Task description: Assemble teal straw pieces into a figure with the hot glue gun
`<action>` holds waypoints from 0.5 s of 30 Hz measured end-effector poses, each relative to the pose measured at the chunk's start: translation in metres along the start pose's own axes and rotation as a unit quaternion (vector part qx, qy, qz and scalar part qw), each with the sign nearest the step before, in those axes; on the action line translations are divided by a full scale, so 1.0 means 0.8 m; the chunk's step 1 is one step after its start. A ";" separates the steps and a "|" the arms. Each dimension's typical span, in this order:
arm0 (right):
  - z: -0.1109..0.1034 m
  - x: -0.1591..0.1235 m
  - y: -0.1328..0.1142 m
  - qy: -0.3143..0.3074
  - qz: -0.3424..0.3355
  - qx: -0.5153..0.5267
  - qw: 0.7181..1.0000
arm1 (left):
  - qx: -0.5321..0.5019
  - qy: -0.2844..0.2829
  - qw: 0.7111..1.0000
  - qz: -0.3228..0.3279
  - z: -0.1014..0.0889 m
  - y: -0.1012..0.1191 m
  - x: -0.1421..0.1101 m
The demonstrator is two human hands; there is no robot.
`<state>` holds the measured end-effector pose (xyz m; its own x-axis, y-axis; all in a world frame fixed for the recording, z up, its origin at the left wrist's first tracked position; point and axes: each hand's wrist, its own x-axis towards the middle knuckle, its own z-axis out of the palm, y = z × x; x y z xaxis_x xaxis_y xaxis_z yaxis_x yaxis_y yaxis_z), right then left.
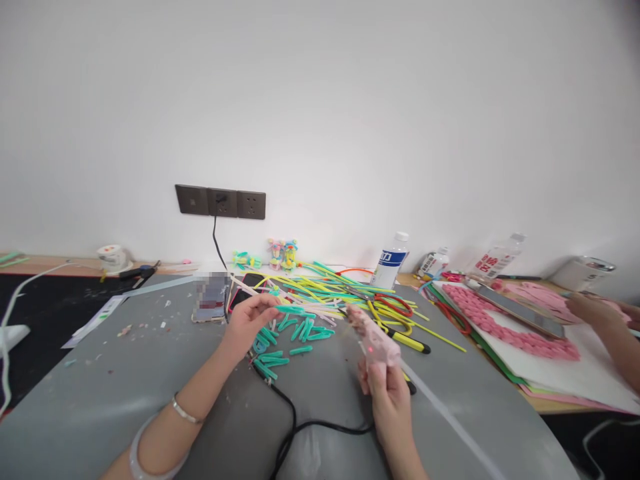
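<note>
My left hand (251, 323) is closed in a pinch on a teal pipe cleaner piece (291, 309). Below and beside it, several short teal pipe cleaner pieces (273, 360) lie loose on the grey mat (175, 373). A pink glue gun (376, 339) with a small red light is gripped in my right hand (389, 393), its nozzle towards the upper left, apart from the piece in my left hand. Behind both hands spreads a pile of long yellow, teal and pale pink pipe cleaners (320, 288). Red-handled scissors (395, 305) rest among them.
A black cable (285, 400) loops across the mat. A yellow-and-black tool (413, 343) lies near the glue gun. Phones (213, 297), a bottle (391, 260) and small pipe cleaner figures (283, 253) stand or lie further back. At right, another person's hand (600, 313) reaches over pink braided work (505, 330).
</note>
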<state>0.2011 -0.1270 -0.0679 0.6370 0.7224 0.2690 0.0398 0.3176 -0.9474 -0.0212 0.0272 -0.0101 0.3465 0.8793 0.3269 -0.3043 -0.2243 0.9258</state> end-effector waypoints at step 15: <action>0.002 0.000 -0.010 0.070 -0.005 0.171 0.983 | -0.063 0.004 0.994 -0.089 0.047 0.019 0.060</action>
<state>0.1993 -0.1284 -0.0604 0.7386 0.6343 0.2283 -0.1991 0.5288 -0.8251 0.0243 0.0501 0.0266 0.3980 0.9037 0.1581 -0.3475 -0.0110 0.9376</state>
